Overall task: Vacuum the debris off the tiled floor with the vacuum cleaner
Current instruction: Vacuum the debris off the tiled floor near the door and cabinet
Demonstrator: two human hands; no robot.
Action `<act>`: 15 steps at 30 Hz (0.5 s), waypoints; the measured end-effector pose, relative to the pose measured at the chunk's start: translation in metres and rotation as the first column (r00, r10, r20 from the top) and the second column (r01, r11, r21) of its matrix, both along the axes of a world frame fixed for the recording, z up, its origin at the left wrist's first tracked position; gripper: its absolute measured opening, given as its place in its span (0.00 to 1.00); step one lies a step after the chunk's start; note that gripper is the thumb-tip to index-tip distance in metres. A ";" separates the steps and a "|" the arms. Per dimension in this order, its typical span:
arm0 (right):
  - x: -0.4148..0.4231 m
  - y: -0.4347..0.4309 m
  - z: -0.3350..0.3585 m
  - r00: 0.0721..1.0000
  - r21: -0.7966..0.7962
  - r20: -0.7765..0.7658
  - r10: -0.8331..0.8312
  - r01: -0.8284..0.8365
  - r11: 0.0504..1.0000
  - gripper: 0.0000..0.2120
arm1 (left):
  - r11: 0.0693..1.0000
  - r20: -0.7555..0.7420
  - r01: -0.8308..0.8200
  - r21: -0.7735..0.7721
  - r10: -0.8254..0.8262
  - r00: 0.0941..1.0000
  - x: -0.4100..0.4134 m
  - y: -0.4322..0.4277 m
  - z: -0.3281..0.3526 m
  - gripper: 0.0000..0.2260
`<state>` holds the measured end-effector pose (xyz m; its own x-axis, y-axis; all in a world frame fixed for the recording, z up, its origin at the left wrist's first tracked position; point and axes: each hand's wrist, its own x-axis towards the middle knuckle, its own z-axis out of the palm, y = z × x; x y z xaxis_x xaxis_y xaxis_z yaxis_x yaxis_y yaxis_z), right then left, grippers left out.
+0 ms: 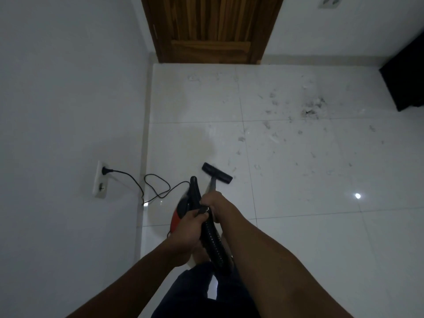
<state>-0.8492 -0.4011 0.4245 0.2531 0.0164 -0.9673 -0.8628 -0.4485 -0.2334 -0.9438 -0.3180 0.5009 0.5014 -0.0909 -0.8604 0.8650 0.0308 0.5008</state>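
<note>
Step in hand: the floor head (216,173) is to be pushed fwd & rightward into the debris (312,110). The job is judged barely begun, since nearly all the litter lies unswept. The head should be kept flat on the tiled floor (321,237), w/ slow overlapping passes. The thick dark clump is best entered from its edge so bits aren't flicked away. Slack in the cord (158,187) should be minded: it's looped beside the red vacuum cleaner (181,210) & plugged into the wall socket (101,180) at left.

The wand (212,185) is gripped near its top by the right hand (211,200), fingers curled round it. The hose (213,239) is held at its upper end by the left hand (185,228), fingers likewise wrapped round it.

Debris: grey & dark flecks, wisps, a few pale shreds. It's prob. light stuff, easily sucked up. It's scattered over the tiles ahead & right of the head. It's densest far right, well apart from the head, w/ a few specks near the head's right end.
</note>
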 end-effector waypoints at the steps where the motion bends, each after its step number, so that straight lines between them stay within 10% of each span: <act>1: -0.003 -0.001 0.003 1.000 -0.002 0.014 -0.025 0.025 1.000 0.12 | 1.000 0.004 0.015 0.009 -0.015 1.000 -0.001 0.000 0.001 0.13; 15: 0.003 -0.017 0.064 0.933 0.069 0.112 -0.342 0.336 0.939 0.06 | 0.990 0.182 0.074 0.117 -0.095 0.979 0.014 -0.007 0.012 0.03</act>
<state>-0.8459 -0.4178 0.4889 0.3661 -0.0451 -0.9295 -0.9257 -0.1198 -0.3588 -0.9293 -0.3246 0.5134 0.6489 -0.0508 -0.7592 0.7528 -0.1024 0.6502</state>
